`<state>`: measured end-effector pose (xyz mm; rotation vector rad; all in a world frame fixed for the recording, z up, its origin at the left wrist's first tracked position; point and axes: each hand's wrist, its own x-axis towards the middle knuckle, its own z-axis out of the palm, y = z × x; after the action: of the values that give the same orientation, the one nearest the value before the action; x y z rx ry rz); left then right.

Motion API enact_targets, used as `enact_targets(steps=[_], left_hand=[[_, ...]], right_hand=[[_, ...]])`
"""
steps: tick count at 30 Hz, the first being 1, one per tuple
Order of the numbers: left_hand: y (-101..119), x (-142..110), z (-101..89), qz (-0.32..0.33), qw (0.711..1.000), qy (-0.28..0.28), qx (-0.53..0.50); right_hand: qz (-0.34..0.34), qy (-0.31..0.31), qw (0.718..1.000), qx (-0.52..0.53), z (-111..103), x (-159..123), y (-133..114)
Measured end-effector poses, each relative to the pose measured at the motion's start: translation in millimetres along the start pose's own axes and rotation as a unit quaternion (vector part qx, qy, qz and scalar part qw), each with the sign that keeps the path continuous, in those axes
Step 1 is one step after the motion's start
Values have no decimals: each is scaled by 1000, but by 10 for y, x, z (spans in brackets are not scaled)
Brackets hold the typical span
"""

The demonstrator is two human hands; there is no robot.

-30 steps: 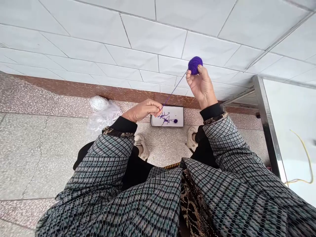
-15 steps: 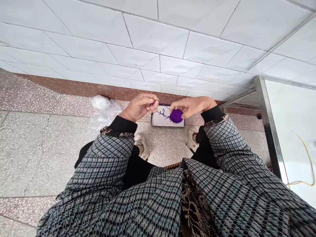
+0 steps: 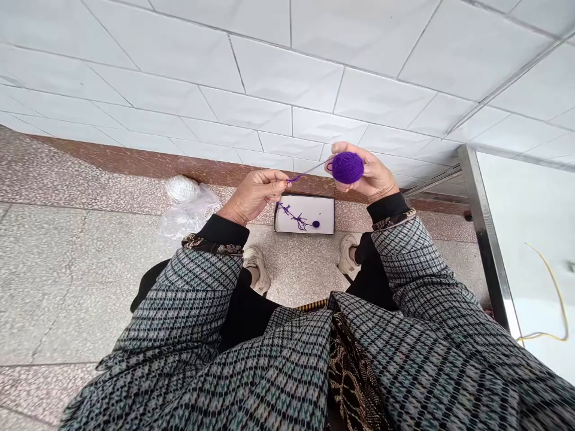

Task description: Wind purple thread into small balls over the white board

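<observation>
A ball of purple yarn [image 3: 347, 167] sits in my right hand [image 3: 374, 173], whose fingers curl round it from behind. From the ball a strand of yarn [image 3: 306, 173] stretches across to my left hand [image 3: 258, 193], which pinches it between thumb and fingers. Below, on the floor, lies a shallow white box [image 3: 326, 206] with dark edges. Inside it are a tangled length of purple yarn [image 3: 300, 222] and a small dark purple ball [image 3: 316, 224].
Left of my hands, a white yarn ball [image 3: 182, 188] and a clear plastic bag [image 3: 191, 214] rest on the speckled floor [image 3: 121, 263]. A tiled wall [image 3: 269, 114] rises ahead. At the right stands a metal-edged white table [image 3: 530, 221] with a yellow cord [image 3: 559, 293].
My right hand has lifted the purple ball up and to the right and turned, so the ball faces me. My left hand stays nearly in place, pinching the strand.
</observation>
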<state>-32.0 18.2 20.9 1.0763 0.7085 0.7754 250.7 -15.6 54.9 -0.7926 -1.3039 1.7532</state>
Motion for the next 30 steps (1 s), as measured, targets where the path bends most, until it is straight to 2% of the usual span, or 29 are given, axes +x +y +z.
enact_targets(steps=[6,9,12,15,17,18,20,22,24,26,28,30], left_hand=[[-71,23,-19,-38,998,-22,43],[-127,34,-36,-49,996,-27,65],[-154,21,-35,-42,995,-46,77],[-121,-22,-2,-28,983,-134,121],[-75,-56,25,-20,964,-209,163],[-50,-71,36,-13,956,-233,179],[-8,-87,41,12,949,-248,194],[12,-81,23,43,958,-215,186],[6,-54,-12,61,974,-148,158],[-20,-14,-48,54,988,-68,126],[-58,24,-68,29,993,-14,118],[-96,47,-67,7,991,8,132]], right_hand=[[-24,-21,999,-21,57,53,52],[-44,74,993,-84,91,121,-18],[-61,190,967,-159,63,223,-45],[-80,301,932,-186,-9,325,65],[-38,347,907,-236,-34,366,168],[-2,348,894,-283,-31,371,207],[76,285,869,-396,6,351,242],[146,135,856,-477,68,297,219],[194,-45,859,-472,127,231,168],[197,-165,891,-375,161,168,122],[155,-189,941,-234,166,121,96],[99,-151,977,-113,156,104,93]])
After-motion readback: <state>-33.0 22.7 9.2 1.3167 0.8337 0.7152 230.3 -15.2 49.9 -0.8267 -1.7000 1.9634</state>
